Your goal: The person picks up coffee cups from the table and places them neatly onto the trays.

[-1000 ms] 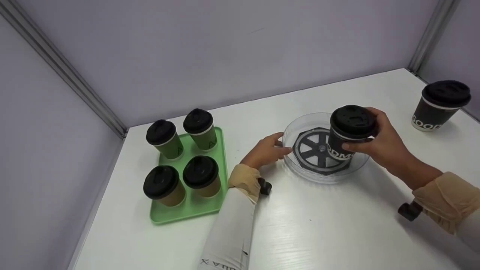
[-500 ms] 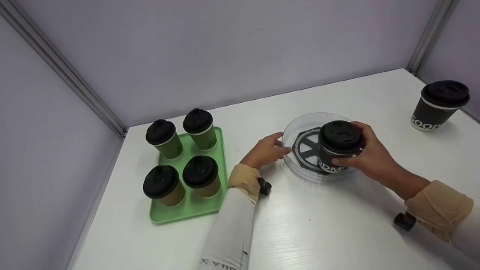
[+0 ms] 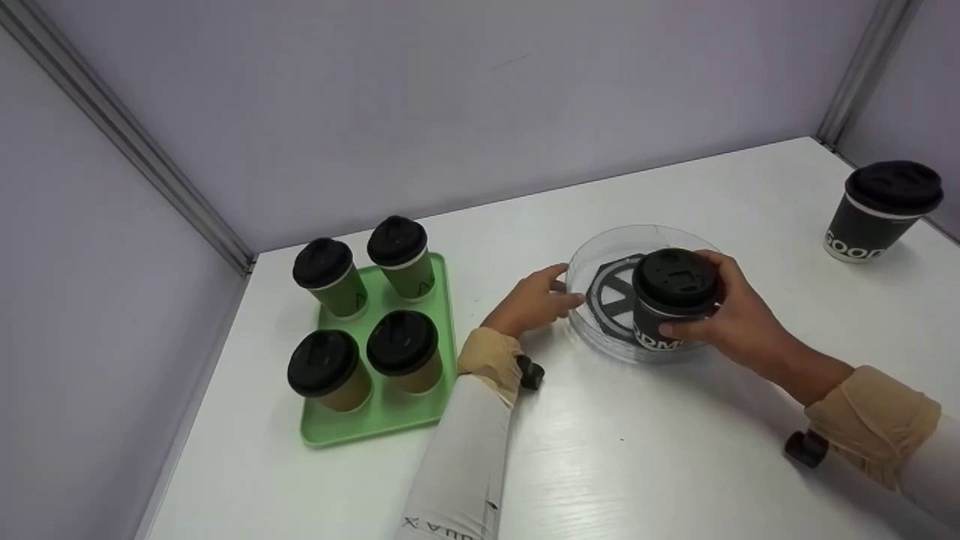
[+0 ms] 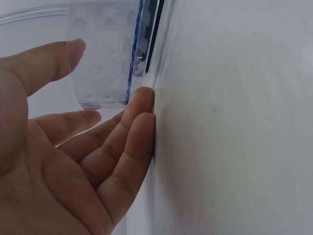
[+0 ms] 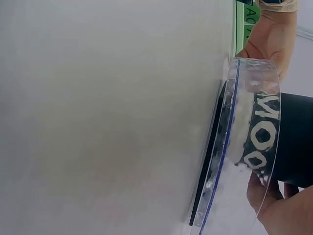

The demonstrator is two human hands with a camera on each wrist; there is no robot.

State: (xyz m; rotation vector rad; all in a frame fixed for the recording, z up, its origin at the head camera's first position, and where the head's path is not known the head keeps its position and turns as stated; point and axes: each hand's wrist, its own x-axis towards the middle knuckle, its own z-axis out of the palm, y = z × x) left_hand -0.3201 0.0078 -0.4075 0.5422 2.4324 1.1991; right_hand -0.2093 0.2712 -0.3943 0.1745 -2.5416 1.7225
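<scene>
My right hand point(image 3: 739, 322) grips a black paper coffee cup point(image 3: 673, 281) with a black lid and white lettering. The cup is upright inside a clear round dish point(image 3: 611, 347), toward its front right. Through the dish's clear wall, the right wrist view shows the cup's lettering point(image 5: 264, 134) low down near the dish floor. My left hand point(image 3: 532, 304) is at the dish's left side, fingers and thumb loosely extended around the wall. In the left wrist view, the thumb point(image 4: 58, 58) overlaps the clear wall and the lower fingertips point(image 4: 143, 100) rest along the table.
A green tray point(image 3: 322, 435) on the left carries two green cups point(image 3: 345, 296) behind and two brown cups point(image 3: 416, 375) in front, all black-lidded. Another black cup point(image 3: 866, 225) stands at the far right. Grey panels point(image 3: 480, 112) bound the white table point(image 3: 570, 465).
My right hand has lowered the black cup and brought it left and toward me, into the dish's front right. The left hand and the tray of cups have stayed still.
</scene>
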